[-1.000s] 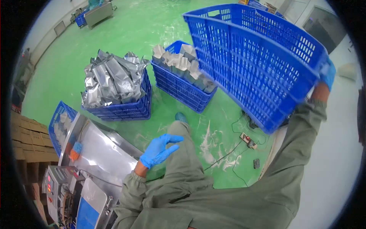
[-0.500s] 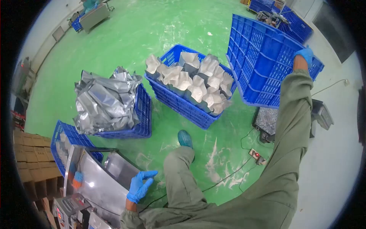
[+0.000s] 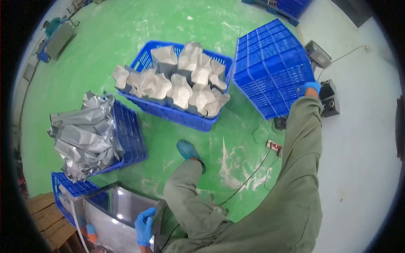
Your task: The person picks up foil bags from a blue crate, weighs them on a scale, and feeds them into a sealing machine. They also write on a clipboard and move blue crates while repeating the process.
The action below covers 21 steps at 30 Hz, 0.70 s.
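Observation:
My right hand (image 3: 311,87), in a blue glove, grips the near right edge of a blue plastic crate (image 3: 270,67). The crate is tilted, its slatted sides toward me, right beside a second crate. That blue crate (image 3: 173,113) stands on the floor, packed with upright silver pouches (image 3: 181,90) whose tops gape and show pale insides. My gloved left hand (image 3: 144,227) is low in the view at the edge of a shiny steel table (image 3: 112,227), fingers slightly bent and apart, with nothing in them.
Flattened silver bags (image 3: 86,137) are heaped on another blue crate (image 3: 131,137) at the left. A power strip (image 3: 275,147) and cables lie on the green floor near my right leg. Small black speakers (image 3: 329,99) are by the white wall. Cardboard boxes (image 3: 50,217) fill the lower left.
The view has shifted, so the floor crates sit further left. The tilted crate, still in my right hand, is now closer to the pouch-filled crate. My left hand is lower, by the steel table edge.

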{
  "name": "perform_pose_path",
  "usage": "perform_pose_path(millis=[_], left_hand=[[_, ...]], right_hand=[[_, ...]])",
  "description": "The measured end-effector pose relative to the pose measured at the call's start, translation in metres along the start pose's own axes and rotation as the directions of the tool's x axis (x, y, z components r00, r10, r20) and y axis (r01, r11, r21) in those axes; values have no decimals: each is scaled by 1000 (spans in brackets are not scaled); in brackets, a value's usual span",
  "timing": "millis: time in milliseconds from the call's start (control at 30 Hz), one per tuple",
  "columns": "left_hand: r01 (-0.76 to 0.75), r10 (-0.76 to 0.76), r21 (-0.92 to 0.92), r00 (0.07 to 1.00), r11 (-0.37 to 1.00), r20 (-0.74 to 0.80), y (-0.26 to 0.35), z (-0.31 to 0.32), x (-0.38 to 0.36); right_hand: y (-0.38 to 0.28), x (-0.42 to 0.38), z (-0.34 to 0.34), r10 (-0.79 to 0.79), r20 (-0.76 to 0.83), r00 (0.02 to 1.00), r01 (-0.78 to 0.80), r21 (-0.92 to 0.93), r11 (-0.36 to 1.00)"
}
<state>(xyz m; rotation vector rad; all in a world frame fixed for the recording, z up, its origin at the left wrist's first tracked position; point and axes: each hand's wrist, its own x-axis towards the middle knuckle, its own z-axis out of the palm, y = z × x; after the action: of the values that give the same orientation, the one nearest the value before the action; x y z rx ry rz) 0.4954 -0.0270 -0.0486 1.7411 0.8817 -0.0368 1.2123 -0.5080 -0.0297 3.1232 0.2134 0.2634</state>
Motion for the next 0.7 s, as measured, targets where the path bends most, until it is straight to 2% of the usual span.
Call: perform_pose_path(millis=[33, 67, 133, 167, 233, 267, 300, 333, 367, 400, 433, 500, 533, 600, 667, 700], left_hand=[[-3, 3, -29, 1000, 1000, -9, -1, -5, -1], [-8, 6, -67, 1000, 998, -23, -2, -6, -4], [-11, 7, -76, 999, 997, -40, -11, -15, -7], [35, -36, -6, 999, 999, -24, -10, -25, -14], [108, -108, -8, 991, 994, -82, -19, -13, -5], [143, -139, 55, 988, 988, -71, -8, -36, -18], [155, -149, 66, 985, 986, -87, 0, -40, -27], [106, -102, 32, 987, 994, -123, -1, -23, -12], [115, -109, 40, 985, 993, -131, -10, -28, -13], [125, -115, 72, 986, 990, -120, -11, -40, -22], [144, -131, 93, 982, 985, -133, -12, -45, -24], [98, -84, 108, 988, 989, -129, -13, -46, -14], [95, -81, 118, 989, 988, -121, -15, -46, -13], [69, -48, 145, 989, 987, -140, -16, -43, -6], [45, -27, 122, 989, 992, -144, -20, -40, 2], [80, -67, 103, 990, 991, -122, -18, -37, 7]], right_hand=[[22, -17, 33, 306, -33, 951, -219, 627, 747], [41, -30, 58, 543, 127, 830, -232, 964, 129], [63, -50, 88, 534, 73, 842, -242, 937, 253], [71, -65, 100, 531, 59, 846, -251, 921, 297], [47, -42, 104, 514, 139, 846, -439, 728, 526], [38, -100, 135, 558, 257, 789, -592, 562, 578], [35, -136, 152, 560, 292, 776, -617, 541, 572], [22, -122, 150, 458, 66, 886, -459, 261, 849], [14, -130, 156, 292, -77, 953, -299, -110, 948], [5, -153, 153, 315, -51, 948, -319, -108, 942], [0, -159, 142, 414, 63, 908, -418, 52, 907], [0, -137, 136, 491, 159, 857, -515, 226, 827], [11, -136, 141, 452, 286, 845, -533, 400, 746], [31, -136, 149, 396, 397, 828, -560, 552, 618], [47, -127, 160, 360, 345, 867, -476, 358, 803], [51, -123, 169, 357, 343, 869, -473, 362, 803]])
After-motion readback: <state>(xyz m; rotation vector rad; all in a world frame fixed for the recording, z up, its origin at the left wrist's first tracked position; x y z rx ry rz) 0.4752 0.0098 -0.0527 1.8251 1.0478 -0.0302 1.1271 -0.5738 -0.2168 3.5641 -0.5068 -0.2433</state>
